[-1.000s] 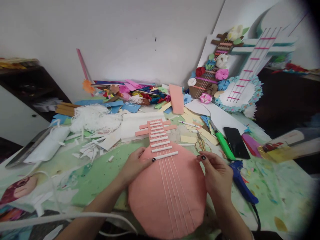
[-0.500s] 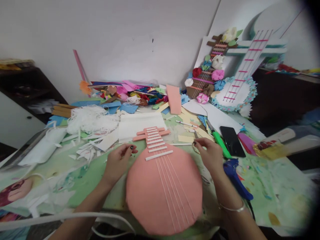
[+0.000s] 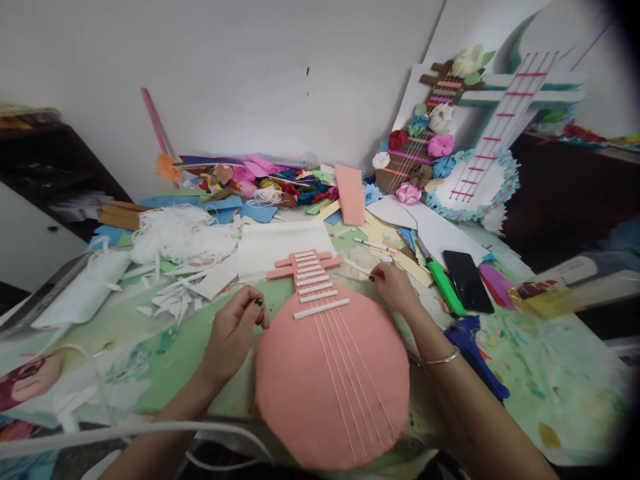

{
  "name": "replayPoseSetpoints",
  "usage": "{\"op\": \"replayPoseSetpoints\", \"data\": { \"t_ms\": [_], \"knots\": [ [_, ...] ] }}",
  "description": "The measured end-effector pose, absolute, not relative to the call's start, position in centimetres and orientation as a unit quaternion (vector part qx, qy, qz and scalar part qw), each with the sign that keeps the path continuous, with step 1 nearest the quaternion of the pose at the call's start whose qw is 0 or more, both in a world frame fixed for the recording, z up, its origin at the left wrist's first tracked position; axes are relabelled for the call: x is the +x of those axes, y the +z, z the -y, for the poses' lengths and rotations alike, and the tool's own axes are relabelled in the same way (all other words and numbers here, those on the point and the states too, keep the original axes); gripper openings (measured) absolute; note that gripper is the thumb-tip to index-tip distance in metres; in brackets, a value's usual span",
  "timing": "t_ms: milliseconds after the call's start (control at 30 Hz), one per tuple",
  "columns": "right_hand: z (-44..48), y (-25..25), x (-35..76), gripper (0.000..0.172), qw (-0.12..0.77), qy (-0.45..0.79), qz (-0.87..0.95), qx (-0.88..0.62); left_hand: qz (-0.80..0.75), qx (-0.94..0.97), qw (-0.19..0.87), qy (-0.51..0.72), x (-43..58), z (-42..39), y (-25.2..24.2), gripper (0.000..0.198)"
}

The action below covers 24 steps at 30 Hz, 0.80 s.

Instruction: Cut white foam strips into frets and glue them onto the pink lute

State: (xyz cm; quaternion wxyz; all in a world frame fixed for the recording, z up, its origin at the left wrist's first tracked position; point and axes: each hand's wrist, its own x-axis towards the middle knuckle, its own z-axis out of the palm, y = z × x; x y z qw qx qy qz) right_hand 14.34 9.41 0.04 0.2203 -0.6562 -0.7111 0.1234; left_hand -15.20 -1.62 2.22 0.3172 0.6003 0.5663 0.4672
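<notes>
Right hand (image 3: 397, 288) has just pinched up a white stick (image 3: 356, 267) beside the pink paper guitar (image 3: 295, 380), seemingly another fret; left hand (image 3: 233, 328), half-curled, looks empty.

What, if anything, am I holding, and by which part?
Your right hand holds a thin white stick by its near end; nothing shows in your left hand.

The paper guitar (image 3: 295, 387) is plain salmon pink, its neck striped with white strips (image 3: 321, 309). The worktop (image 3: 170, 367) is mottled green. Towards its right edge, the glue gun (image 3: 473, 347) is deep blue, the phone (image 3: 469, 280) black; along the far edge, the paper pile (image 3: 310, 192) mixes pink, blue, red and yellow.
</notes>
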Motion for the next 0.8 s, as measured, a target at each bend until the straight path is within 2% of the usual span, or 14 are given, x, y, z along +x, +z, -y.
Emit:
{"op": "replayPoseSetpoints", "data": {
  "t_ms": [133,233,333,467,633,800],
  "knots": [
    [-7.7,1.7,14.1,0.013,0.312,0.171,0.669,-0.652,-0.577,0.640,0.270,0.429,-14.9,1.6,2.0,0.026],
    [-5.0,3.1,12.8,0.018,0.437,0.373,0.603,-0.553,-0.573,0.673,0.256,0.391,-14.4,1.6,2.1,0.029],
    [-2.3,4.3,11.1,0.022,0.467,0.513,0.535,-0.482,-0.556,0.696,0.264,0.369,-13.4,1.3,2.7,0.031],
    [0.2,4.8,9.2,0.018,0.490,0.543,0.503,-0.460,-0.513,0.691,0.336,0.383,-11.6,0.8,3.9,0.024],
    [2.1,5.2,8.2,0.011,0.537,0.535,0.474,-0.448,-0.471,0.608,0.486,0.415,-9.4,0.5,5.2,0.019],
    [4.4,4.9,7.9,0.009,0.547,0.614,0.407,-0.397,-0.400,0.560,0.567,0.452,-8.3,1.2,5.5,0.019]
  ]
}}
